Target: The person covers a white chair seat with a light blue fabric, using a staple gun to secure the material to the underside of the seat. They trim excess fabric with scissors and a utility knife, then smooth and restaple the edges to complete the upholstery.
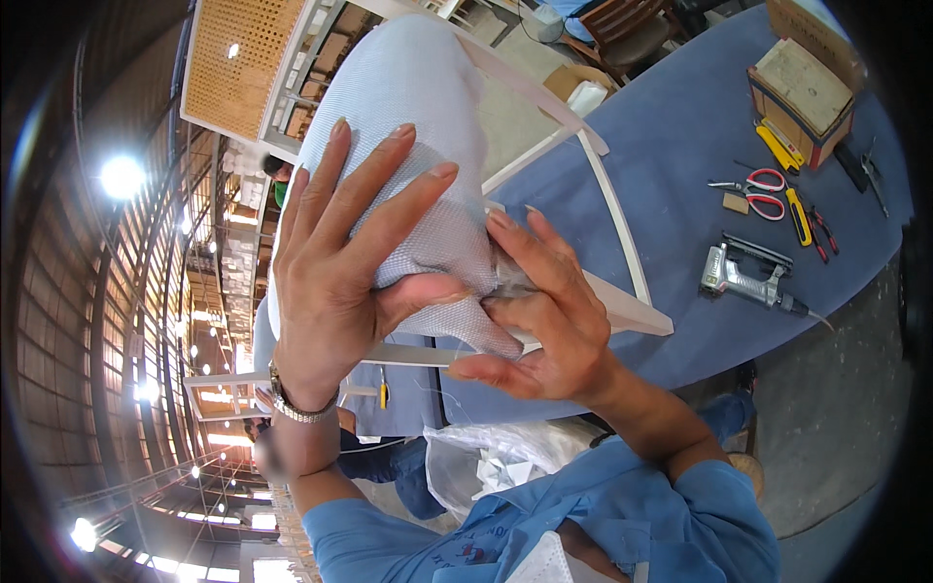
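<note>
A pale blue-grey mesh fabric (408, 107) is stretched over the padded part of a white wooden chair frame (622, 233) that lies on a blue-covered table (671, 126). My left hand (340, 262) lies flat on the fabric with fingers spread, thumb pinching a fold of it. My right hand (544, 311) grips the gathered end of the fabric at the frame's rail, close against my left thumb. A metal watch (296, 403) sits on my left wrist.
On the table at right lie a pneumatic staple gun (743, 277), red-handled scissors (763, 191), yellow utility knives (777, 146), pliers and a cardboard box (802, 92). A clear plastic bag (496, 457) hangs below. Another person sits at the lower left. A cane-panelled frame (243, 63) stands behind.
</note>
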A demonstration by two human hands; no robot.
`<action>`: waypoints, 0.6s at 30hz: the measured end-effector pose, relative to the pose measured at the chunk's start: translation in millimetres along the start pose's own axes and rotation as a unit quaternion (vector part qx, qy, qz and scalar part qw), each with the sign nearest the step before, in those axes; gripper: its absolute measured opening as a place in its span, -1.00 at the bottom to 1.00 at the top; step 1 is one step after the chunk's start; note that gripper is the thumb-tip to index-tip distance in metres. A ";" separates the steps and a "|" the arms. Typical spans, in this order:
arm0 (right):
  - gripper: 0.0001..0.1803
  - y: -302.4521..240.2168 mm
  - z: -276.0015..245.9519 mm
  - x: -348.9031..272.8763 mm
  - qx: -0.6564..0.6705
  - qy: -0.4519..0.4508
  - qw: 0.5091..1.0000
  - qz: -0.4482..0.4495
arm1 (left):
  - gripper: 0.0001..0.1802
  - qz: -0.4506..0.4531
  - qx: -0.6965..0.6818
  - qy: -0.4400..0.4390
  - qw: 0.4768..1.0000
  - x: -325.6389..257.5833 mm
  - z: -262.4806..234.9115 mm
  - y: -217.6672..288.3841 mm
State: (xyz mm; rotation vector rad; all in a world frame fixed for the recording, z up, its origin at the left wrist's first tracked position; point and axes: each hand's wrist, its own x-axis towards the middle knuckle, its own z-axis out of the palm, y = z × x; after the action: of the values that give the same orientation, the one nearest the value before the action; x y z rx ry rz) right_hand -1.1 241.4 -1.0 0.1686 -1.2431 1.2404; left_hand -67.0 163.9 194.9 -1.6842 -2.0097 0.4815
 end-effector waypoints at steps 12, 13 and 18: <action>-0.69 -11.0 -11.8 10.1 -0.082 -0.077 0.993 0.035 | -0.16 -0.030 0.008 0.056 0.998 -4.2 7.8 4.4; -0.70 -12.1 -11.3 11.9 -0.075 -0.077 0.993 0.040 | -0.16 -0.032 0.008 0.058 0.998 -4.5 7.4 4.8; -0.72 -8.5 -9.5 12.0 -0.003 -0.063 0.996 0.064 | -0.11 -0.027 0.026 0.050 0.998 -1.8 4.0 7.9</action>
State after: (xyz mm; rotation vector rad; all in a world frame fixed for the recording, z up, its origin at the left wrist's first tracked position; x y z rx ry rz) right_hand 9.1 251.8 8.7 0.1671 -1.3853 1.3524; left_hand -62.5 163.7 187.1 -1.5876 -1.9485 0.4182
